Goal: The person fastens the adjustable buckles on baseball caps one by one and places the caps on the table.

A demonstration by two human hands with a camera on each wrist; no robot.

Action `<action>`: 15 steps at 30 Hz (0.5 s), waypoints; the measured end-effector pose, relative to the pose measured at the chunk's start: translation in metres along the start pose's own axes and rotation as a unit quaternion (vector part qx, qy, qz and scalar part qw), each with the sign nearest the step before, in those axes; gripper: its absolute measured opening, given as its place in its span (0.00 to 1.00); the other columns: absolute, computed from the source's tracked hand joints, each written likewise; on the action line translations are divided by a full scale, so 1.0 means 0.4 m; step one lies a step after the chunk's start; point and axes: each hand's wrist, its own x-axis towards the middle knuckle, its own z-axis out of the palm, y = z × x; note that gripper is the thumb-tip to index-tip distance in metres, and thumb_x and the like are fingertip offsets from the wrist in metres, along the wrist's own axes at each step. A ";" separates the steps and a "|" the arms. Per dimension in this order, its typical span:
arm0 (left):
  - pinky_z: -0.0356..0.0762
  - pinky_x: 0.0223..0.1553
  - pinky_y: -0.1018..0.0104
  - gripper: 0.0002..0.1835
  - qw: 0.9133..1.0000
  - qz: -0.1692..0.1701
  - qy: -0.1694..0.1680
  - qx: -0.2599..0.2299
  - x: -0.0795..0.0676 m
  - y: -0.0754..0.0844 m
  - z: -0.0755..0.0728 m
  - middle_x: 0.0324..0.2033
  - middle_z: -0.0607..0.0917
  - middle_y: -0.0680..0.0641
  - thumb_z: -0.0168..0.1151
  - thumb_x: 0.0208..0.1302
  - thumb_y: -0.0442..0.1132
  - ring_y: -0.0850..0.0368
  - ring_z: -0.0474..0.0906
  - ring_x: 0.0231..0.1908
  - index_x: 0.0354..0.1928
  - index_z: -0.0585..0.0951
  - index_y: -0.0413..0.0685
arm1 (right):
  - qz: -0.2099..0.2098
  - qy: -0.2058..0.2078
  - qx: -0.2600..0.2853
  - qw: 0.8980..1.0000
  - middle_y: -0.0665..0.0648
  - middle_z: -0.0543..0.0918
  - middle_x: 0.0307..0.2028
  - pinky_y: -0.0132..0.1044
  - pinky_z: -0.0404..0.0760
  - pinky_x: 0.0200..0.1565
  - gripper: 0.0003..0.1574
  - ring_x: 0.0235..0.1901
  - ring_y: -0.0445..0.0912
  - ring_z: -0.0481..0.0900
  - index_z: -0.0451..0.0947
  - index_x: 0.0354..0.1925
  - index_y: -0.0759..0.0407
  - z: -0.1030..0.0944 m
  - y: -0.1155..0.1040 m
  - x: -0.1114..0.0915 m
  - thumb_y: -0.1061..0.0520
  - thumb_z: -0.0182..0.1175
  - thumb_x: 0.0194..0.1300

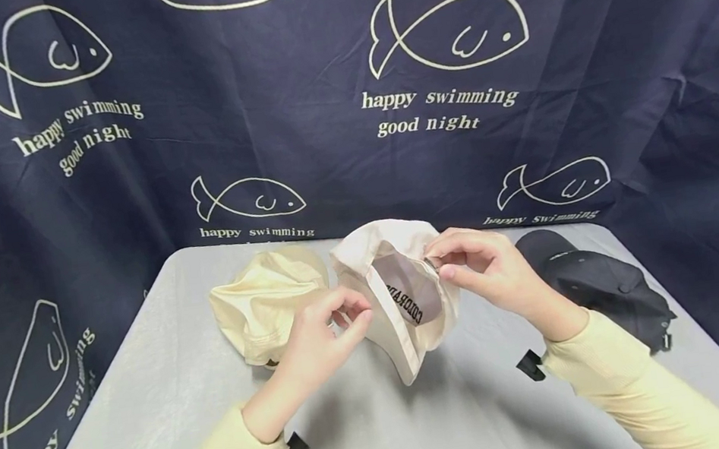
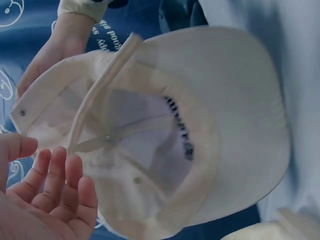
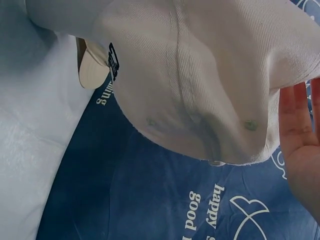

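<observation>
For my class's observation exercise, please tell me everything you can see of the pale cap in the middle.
The cap is whitish with a faint pink tint, seemingly woven cloth, with a curved brim, small eyelets and dark lettering at the front. It is tilted, opening facing the head camera, brim downward, and appears raised above the table. The right hand pinches its back edge; the left hand is close, contact unclear.

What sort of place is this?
Probably an improvised tabletop filming spot; the wider room is hidden. A fish-print navy curtain hangs behind and beside a pale table, where a right hand holds an off-white cap.
</observation>
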 end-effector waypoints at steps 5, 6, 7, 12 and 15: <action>0.76 0.32 0.70 0.02 0.996 -0.074 -0.031 -0.035 -0.016 -0.020 0.024 0.27 0.82 0.56 0.64 0.58 0.36 0.64 0.76 0.30 0.33 0.81 0.49 | 0.016 0.001 -0.014 1.000 0.48 0.81 0.41 0.28 0.79 0.43 0.11 0.40 0.40 0.78 0.77 0.40 0.75 -0.001 0.001 -0.002 0.66 0.61 0.61; 0.75 0.32 0.70 0.02 0.995 -0.083 -0.035 -0.040 -0.018 -0.023 0.029 0.27 0.82 0.56 0.64 0.58 0.36 0.63 0.76 0.30 0.33 0.81 0.50 | 0.016 0.001 -0.013 1.000 0.48 0.81 0.41 0.28 0.79 0.43 0.11 0.40 0.40 0.78 0.77 0.40 0.75 -0.001 0.001 -0.002 0.66 0.61 0.61; 0.75 0.32 0.70 0.02 0.994 -0.089 -0.040 -0.045 -0.019 -0.027 0.035 0.28 0.82 0.56 0.65 0.58 0.37 0.63 0.76 0.30 0.33 0.81 0.50 | 0.017 0.001 -0.012 1.000 0.48 0.81 0.41 0.28 0.79 0.43 0.11 0.40 0.40 0.78 0.77 0.40 0.74 -0.001 0.002 -0.002 0.66 0.61 0.61; 0.74 0.31 0.71 0.02 0.992 -0.095 -0.061 -0.050 -0.025 -0.036 0.059 0.26 0.81 0.57 0.65 0.58 0.39 0.64 0.76 0.29 0.31 0.81 0.50 | 0.016 -0.002 -0.007 1.000 0.48 0.81 0.41 0.29 0.79 0.43 0.11 0.40 0.40 0.78 0.78 0.41 0.71 0.000 0.003 -0.002 0.65 0.62 0.61; 0.74 0.30 0.71 0.02 0.993 -0.091 -0.066 -0.041 -0.028 -0.034 0.068 0.24 0.81 0.58 0.65 0.57 0.38 0.65 0.75 0.27 0.29 0.81 0.52 | 0.018 -0.004 -0.005 1.000 0.49 0.81 0.41 0.29 0.79 0.43 0.11 0.40 0.41 0.78 0.78 0.41 0.71 0.001 0.003 -0.001 0.64 0.62 0.61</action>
